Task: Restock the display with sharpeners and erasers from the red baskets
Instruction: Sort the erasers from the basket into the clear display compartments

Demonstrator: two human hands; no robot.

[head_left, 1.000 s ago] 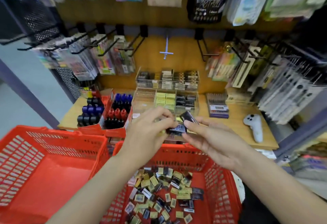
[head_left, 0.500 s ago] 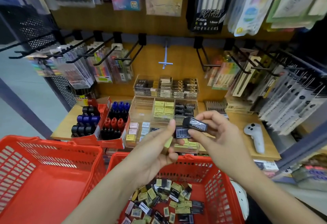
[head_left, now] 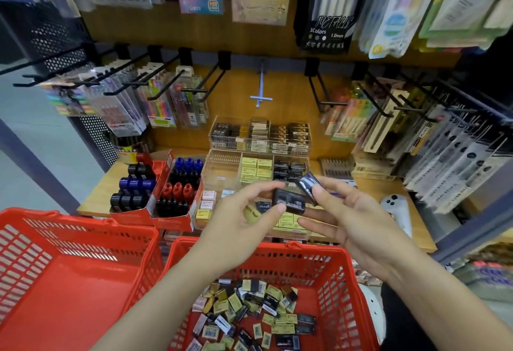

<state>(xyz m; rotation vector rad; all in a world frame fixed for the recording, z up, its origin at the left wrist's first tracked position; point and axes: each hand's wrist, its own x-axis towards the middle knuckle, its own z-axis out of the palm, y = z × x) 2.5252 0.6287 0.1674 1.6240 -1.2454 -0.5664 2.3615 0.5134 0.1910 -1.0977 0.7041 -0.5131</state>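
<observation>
Biggest things first: two red baskets down front. The left basket [head_left: 69, 281] looks bare inside, while the right basket [head_left: 336, 275] has a loose heap of small wrapped erasers [head_left: 249, 314] on its floor, yellow and dark ones mixed. Behind them is the wooden surface [head_left: 94, 198] with a clear tiered display [head_left: 258, 156], its compartments partly filled with rows of yellow and black packs, and one compartment at the left of the middle tier looks bare.

Both hands hover between basket and display. The left hand [head_left: 238, 228] has its grip closed on a dark wrapped eraser [head_left: 288, 200], thumb below and fingertips on top. The right hand [head_left: 347, 214] pinches a second dark eraser [head_left: 308, 184] between thumb and forefinger, the rest of the palm open.

My guess on handling: these are light, firm little blocks, not fragile, but the glossy wrap looks a bit slick. Pinching across the long flat faces seems the safest hold, so it can slide down into a matching black row.
</observation>
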